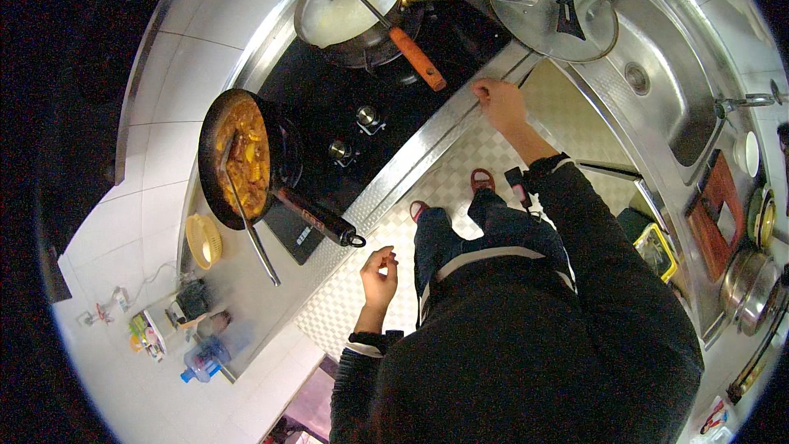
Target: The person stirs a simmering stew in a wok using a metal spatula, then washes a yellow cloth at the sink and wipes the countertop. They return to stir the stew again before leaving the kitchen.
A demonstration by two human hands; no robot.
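Observation:
My left hand (378, 277) hangs over the floor with its fingers loosely curled and nothing in them, just below the handle end of a black wok (206, 160). Yellow and brown food (249, 163) fills the wok, and a metal utensil (249, 228) rests in it. My right hand (500, 102) is curled at the stove's front edge; no object shows in it. Close by is the wooden handle of a ladle (416, 58), whose metal head lies in a steel saucepan (351, 3) of whitish contents. A glass lid (530, 24) lies right of the saucepan.
The black hob (407, 98) has two knobs. A steel sink (662, 68) is at the right, with a wooden board (718, 216) and metal pots (749, 290) beyond it. A yellow basket (203, 240), a dark flat scale (296, 234) and a blue plastic bottle (206, 359) stand at the left.

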